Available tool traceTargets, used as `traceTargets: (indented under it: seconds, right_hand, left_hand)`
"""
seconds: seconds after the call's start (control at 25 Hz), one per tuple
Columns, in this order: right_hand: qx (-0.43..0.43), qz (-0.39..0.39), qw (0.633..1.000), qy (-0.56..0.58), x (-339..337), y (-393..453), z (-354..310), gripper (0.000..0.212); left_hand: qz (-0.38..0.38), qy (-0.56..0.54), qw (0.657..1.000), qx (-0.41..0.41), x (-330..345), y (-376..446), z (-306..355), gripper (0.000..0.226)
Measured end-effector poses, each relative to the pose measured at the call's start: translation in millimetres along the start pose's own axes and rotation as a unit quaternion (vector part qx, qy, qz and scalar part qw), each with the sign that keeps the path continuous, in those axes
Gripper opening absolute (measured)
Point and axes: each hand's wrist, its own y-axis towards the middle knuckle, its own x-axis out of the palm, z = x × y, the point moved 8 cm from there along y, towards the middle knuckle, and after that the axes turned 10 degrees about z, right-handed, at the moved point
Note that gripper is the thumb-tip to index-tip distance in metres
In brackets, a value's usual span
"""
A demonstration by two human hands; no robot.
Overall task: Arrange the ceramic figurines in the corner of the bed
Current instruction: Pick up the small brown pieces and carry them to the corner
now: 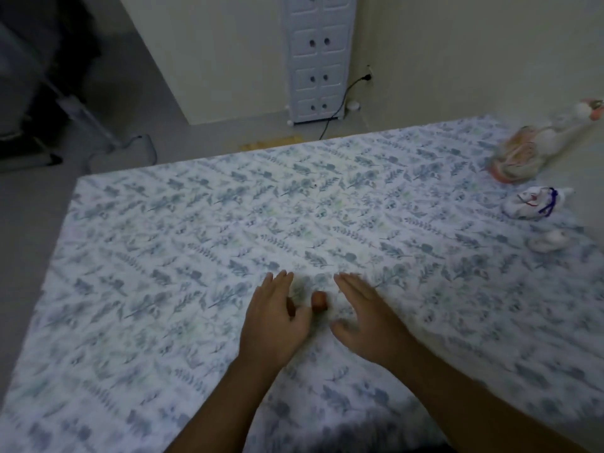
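The leaf-print bed (196,256) is carrying three ceramic figurines, a large bird (536,148), a small white figurine (536,206) and a tiny one (549,245), all lying far right of the right grip (366,318).

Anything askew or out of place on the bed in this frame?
Yes. The large orange-and-white figurine lies tipped on its side by the wall, and a small white figurine also seems toppled. A small reddish piece sits between the hands, too blurred to identify.

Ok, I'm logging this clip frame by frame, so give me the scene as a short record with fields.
surface: bed with leaf-print sheet
figurines: large orange-and-white figurine, small white figurine with blue cord, tiny white figurine, all by the right edge
left hand: open, above the sheet
right hand: open, above the sheet
between hands: small reddish object, blurred
background: white drawer unit
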Motion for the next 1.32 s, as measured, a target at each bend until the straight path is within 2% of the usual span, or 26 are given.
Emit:
traceTargets:
  seconds: [0.04,0.16,0.32,0.48,0.64,0.92,1.08,1.2,1.32]
  right_hand:
    - [0.015,-0.006,1.000,0.020,11,2,-7,0.082]
    - [0.070,0.014,0.996,0.055,30,14,-19,0.074]
    - [0.099,0.069,0.991,0.058,32,19,-25,0.045]
    - [0.153,0.136,0.975,0.085,-1,2,2,0.038]
    - [0.219,0.220,0.945,0.099,-73,-34,72,0.040]
    - [0.332,0.364,0.869,0.050,-230,-116,233,0.043]
    - [0.355,0.429,0.829,0.058,-283,-142,304,0.037]
    - [0.361,0.444,0.818,0.066,-290,-151,332,0.032]
    - [0.343,0.449,0.824,0.037,-291,-151,338,0.022]
  left_hand:
    - [-0.015,-0.013,1.000,-0.005,-2,-3,-12,0.069]
    - [-0.024,-0.045,0.999,0.009,3,-1,-29,0.027]
    - [-0.017,-0.059,0.998,0.017,10,10,-34,0.024]
    - [-0.052,-0.094,0.994,0.024,29,22,-13,0.024]
    - [-0.093,-0.120,0.983,0.102,81,28,70,0.024]
    - [-0.200,-0.136,0.937,0.252,242,6,272,0.033]
    - [-0.213,-0.148,0.912,0.318,317,1,368,0.031]
    - [-0.211,-0.154,0.904,0.339,355,-1,404,0.029]
    - [-0.207,-0.170,0.908,0.321,376,5,406,0.028]
